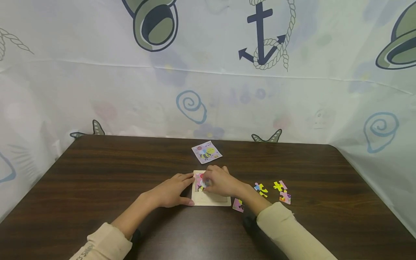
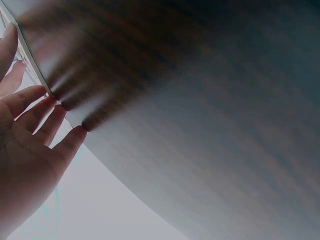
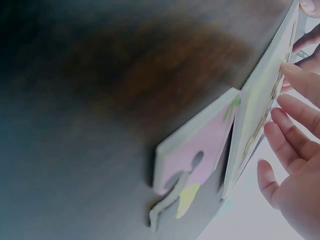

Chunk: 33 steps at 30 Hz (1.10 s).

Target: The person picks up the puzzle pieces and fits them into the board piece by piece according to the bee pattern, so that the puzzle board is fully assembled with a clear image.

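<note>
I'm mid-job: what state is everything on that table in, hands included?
Puzzle tray: partly filled, pieces at its left, bare along the front.
Loose pieces: out of the tray, scattered to its right, printed side up.
Picture card: lying picture up.
Left hand: touching tray's left edge.
Right hand: over the tray, fingers down.

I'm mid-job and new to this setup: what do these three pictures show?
No machine here: these are a person's bare hands. The wide picture comes from a head-worn camera; the other two from a camera on each wrist. On the table lie a partly filled puzzle tray, a bee picture card and loose puzzle pieces. The left hand touches the tray's left edge. The right hand is over the tray, fingers at the pieces inside; whether it pinches one is hidden.
</note>
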Each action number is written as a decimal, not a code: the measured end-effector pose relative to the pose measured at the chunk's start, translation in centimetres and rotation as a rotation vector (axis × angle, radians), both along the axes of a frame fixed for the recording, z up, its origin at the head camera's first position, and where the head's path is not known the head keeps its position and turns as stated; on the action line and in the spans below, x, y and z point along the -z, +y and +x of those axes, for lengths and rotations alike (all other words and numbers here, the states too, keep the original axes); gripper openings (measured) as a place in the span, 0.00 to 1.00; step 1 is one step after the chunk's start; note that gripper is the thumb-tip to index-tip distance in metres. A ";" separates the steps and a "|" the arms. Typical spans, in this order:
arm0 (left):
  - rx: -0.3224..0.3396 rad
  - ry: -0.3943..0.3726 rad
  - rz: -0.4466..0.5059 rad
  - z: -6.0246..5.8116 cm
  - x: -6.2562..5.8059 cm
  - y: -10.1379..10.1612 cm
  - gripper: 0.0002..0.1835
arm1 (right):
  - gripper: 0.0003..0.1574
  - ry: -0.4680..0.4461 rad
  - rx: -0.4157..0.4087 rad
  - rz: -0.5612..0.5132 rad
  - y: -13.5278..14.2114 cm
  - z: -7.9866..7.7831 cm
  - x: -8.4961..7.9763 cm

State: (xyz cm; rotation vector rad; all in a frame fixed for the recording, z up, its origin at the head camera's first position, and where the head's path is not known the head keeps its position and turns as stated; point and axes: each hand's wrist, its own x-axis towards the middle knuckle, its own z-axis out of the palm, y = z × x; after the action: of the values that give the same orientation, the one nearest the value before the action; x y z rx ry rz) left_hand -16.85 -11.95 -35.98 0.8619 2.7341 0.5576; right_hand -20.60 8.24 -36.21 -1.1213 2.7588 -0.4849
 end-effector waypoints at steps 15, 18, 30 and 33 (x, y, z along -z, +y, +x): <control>0.001 0.012 -0.004 0.0 0.1 0.0 0.39 | 0.10 -0.010 -0.033 -0.033 0.3 0.0 0.1; 0.001 0.010 -0.003 0.0 0.2 0.1 0.39 | 0.11 -0.024 -0.036 -0.037 0.4 -0.1 0.0; -0.012 -0.010 -0.002 -0.1 -0.1 0.2 0.39 | 0.13 -0.108 -0.041 -0.183 2.1 -0.9 -1.5; -0.015 -0.018 -0.003 -0.1 -0.1 0.2 0.39 | 0.13 -0.124 -0.020 -0.182 2.8 -1.1 -1.7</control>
State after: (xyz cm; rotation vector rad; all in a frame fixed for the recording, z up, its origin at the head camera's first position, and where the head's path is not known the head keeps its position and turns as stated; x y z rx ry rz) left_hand -16.96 -11.72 -35.90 0.8328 2.7269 0.5616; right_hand -21.73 11.03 -34.47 -1.1134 2.6371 -0.7888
